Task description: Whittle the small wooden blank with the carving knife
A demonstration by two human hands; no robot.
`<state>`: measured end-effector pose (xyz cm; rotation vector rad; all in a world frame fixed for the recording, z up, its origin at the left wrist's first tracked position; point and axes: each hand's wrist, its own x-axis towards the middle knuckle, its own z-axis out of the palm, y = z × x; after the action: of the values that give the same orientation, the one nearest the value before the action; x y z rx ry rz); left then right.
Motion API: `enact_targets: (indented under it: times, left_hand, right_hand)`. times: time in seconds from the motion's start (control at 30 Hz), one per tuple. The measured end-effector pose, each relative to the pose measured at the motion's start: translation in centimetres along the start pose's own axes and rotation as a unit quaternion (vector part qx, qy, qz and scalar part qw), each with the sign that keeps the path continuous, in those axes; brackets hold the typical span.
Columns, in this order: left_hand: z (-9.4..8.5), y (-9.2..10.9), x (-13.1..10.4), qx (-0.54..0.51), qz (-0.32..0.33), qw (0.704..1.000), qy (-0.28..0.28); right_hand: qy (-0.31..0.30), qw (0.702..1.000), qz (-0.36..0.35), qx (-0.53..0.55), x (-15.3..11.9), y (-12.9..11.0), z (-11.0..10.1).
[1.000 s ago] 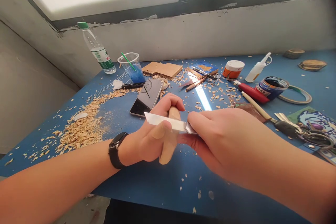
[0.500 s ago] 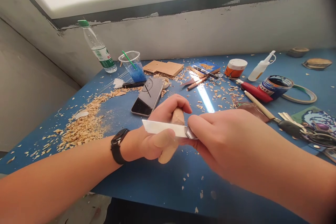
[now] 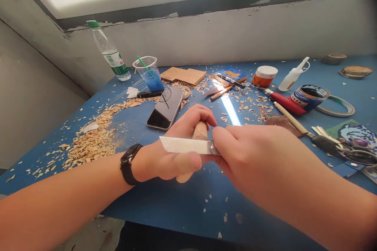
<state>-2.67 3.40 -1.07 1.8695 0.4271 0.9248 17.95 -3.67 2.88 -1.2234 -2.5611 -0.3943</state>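
My left hand point(image 3: 179, 160) is wrapped round a pale piece of wood point(image 3: 200, 130), its faceted upper end showing beside the curled fingers and its rounded lower end under the thumb. A carving knife point(image 3: 187, 145) lies across the wood, its slanted tip pointing left, and the left thumb sits just below the blade. My right hand point(image 3: 250, 157) grips the knife's handle, which is mostly hidden in the fist. Whether the edge bites into the wood cannot be made out. A black watch point(image 3: 129, 164) is on my left wrist.
Wood shavings point(image 3: 91, 141) are heaped at the left on the blue table point(image 3: 165, 208). Ahead lie a phone point(image 3: 165, 108), a plastic cup point(image 3: 149, 74) and a water bottle point(image 3: 112, 57). At the right are a paint jar point(image 3: 265, 76), a glue bottle point(image 3: 293, 76) and a red-handled tool point(image 3: 287, 102).
The left thumb has moved slightly right and now covers more of the wood's lower part. The blade looks slightly more level. Both hands keep their holds.
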Motion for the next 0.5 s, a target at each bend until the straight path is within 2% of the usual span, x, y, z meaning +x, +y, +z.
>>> enact_targets:
  times: [0.33, 0.5]
  left_hand:
    - [-0.2, 0.6, 0.0, 0.045, 0.007, 0.999, -0.011]
    - [-0.1, 0.9, -0.2, 0.035, -0.035, 0.999, -0.010]
  right_hand:
    - [-0.006, 1.000, 0.027, -0.006, -0.2, 0.0, -0.1]
    - [0.001, 1.000, 0.017, -0.025, -0.1, -0.1, -0.1]
